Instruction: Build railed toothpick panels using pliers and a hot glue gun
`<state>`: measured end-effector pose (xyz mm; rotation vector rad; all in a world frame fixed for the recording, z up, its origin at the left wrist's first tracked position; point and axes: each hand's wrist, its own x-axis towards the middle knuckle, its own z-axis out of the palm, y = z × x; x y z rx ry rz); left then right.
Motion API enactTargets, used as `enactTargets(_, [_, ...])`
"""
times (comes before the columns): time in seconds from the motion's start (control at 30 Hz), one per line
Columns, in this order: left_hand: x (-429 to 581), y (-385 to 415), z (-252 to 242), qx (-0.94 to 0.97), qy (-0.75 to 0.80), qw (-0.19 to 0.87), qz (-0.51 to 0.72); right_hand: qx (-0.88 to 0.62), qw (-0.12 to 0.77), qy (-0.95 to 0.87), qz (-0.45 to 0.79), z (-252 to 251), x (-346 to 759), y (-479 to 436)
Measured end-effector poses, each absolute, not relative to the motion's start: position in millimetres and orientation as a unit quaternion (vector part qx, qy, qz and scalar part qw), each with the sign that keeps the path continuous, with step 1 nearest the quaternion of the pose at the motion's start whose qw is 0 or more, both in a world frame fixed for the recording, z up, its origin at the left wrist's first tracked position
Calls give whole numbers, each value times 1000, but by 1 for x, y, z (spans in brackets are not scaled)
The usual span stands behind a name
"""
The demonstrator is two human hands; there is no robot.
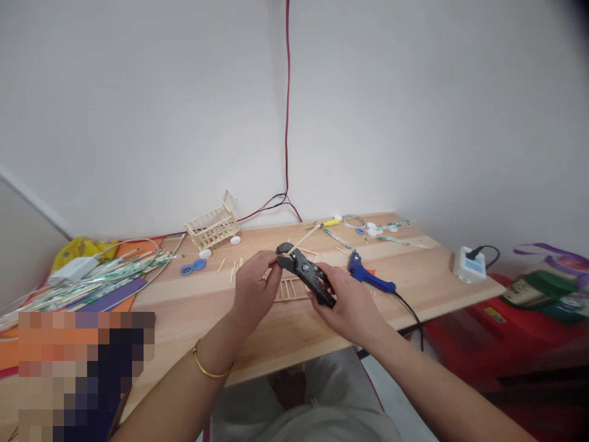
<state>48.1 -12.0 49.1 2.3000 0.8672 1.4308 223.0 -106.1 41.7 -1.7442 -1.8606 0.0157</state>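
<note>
Above the wooden table, my right hand [347, 301] is closed round the handles of a black hand cutter [306, 270]. A thin wooden stick [304, 238] passes through the cutter's jaws and slants up to the right. My left hand [257, 282] pinches the stick's lower end beside the jaws. Beneath the tool lies a small ladder-like frame of sticks [288, 290], partly hidden by my hands and the cutter. Several short cut sticks [236, 270] are scattered left of it.
A stick-built cart [212, 227] with white wheels stands at the back left. Wrapped sticks [115, 270] and blue caps [193, 266] lie left. Right are a blue glue gun [368, 274] with a trailing cord, a yellow-handled tool [330, 223] and a white power adapter [469, 265].
</note>
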Motion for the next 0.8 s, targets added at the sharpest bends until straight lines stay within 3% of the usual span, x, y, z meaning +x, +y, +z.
enactTargets(0.5, [50, -7, 40, 777, 318, 79, 538, -691, 250, -677, -40, 28, 215, -95])
enactTargets(0.8, [53, 5, 32, 791, 309, 180, 497, -714, 164, -680, 10, 37, 222, -92])
